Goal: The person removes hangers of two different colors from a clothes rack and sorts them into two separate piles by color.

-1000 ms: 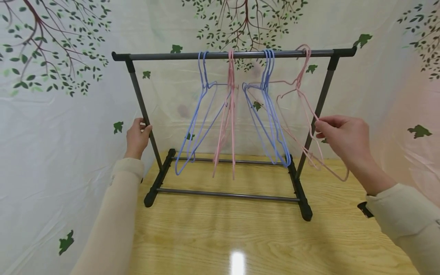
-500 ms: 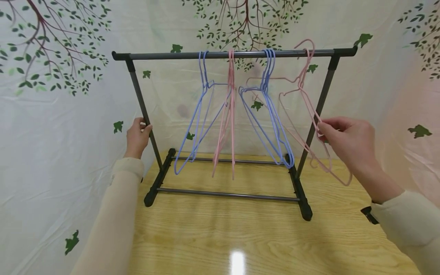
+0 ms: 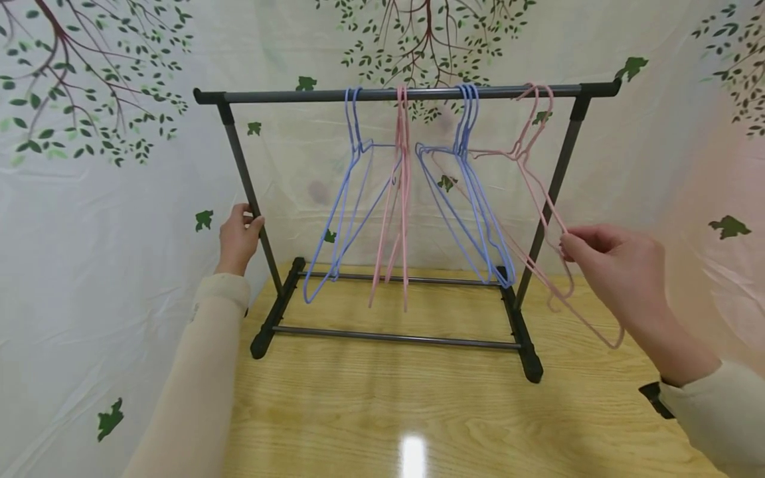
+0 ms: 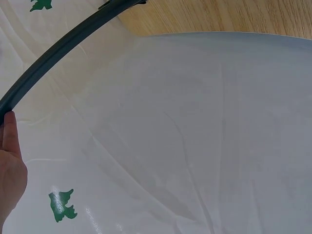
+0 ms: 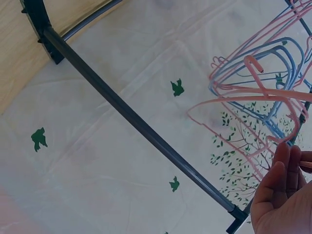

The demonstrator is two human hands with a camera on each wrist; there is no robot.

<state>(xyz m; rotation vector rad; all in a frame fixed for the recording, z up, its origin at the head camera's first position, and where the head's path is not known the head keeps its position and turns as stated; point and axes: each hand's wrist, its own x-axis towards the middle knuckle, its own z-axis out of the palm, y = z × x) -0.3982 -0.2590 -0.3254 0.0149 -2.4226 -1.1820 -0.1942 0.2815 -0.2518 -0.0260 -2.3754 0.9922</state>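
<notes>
In the head view, a black garment rack [image 3: 287,97] carries pink and blue hangers on its top rail. My left hand [image 3: 236,240] grips its left upright [image 3: 245,174], thumb in front and fingers behind. At the right end of the rail, two pink hooks sit side by side on the bar. My right hand [image 3: 624,279] pinches the sloping side of a pink hanger [image 3: 517,155] there between thumb and fingers. The right wrist view shows the right hand [image 5: 285,192] below the hangers. Only part of the left hand [image 4: 10,170] appears in the left wrist view.
Blue hangers [image 3: 355,156] hang left of centre, pink hangers [image 3: 402,126] at the middle, and several blue hangers [image 3: 460,153] right of them. The rack's feet [image 3: 529,362] stand on a wood-grain surface [image 3: 370,405]. A leaf-patterned sheet [image 3: 675,166] surrounds it.
The pink hanger's hook, raised above the rail half a second ago, has come down onto it. My right hand has moved down and right with the hanger. The left hand stays put.
</notes>
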